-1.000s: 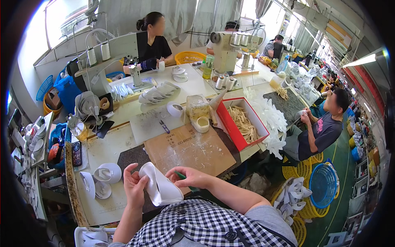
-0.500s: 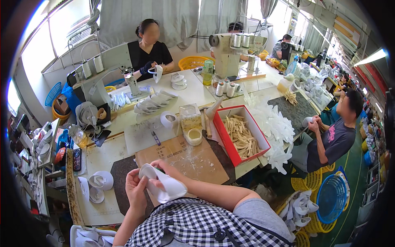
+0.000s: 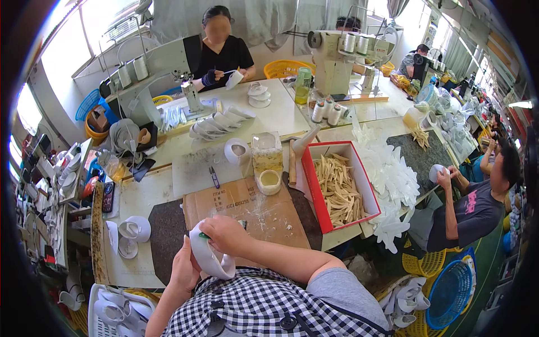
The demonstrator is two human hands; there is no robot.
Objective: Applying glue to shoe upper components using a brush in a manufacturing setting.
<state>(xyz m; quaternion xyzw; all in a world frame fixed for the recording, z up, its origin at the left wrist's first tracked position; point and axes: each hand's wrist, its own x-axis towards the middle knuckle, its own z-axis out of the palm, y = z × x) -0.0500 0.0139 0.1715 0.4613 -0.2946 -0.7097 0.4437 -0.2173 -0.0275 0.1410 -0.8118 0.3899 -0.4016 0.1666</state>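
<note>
A white shoe upper (image 3: 209,259) is held in front of my apron, its curved opening facing down toward me. My left hand (image 3: 185,267) grips its left side with the fingers behind and the thumb in front. My right hand (image 3: 225,235) is closed at the upper's top edge around a small green tool (image 3: 203,236). A bit of the tool shows on each side of the fist, and the rest is hidden. Below and beyond lies a flattened cardboard sheet (image 3: 264,216) with white scraps on it. A pair of small snips (image 3: 214,177) rests just past the cardboard.
A glue container (image 3: 268,157) with a round cup stands beyond the cardboard. To its right is a red box (image 3: 316,194) of beige strips, beside a pile of white pieces (image 3: 387,180). More uppers (image 3: 136,229) sit at left. Co-workers sit across and at right; baskets (image 3: 449,286) stand below.
My right hand has come over the top of the upper, with the green tool now showing. The upper has turned more upright. The whole view has shifted slightly.
</note>
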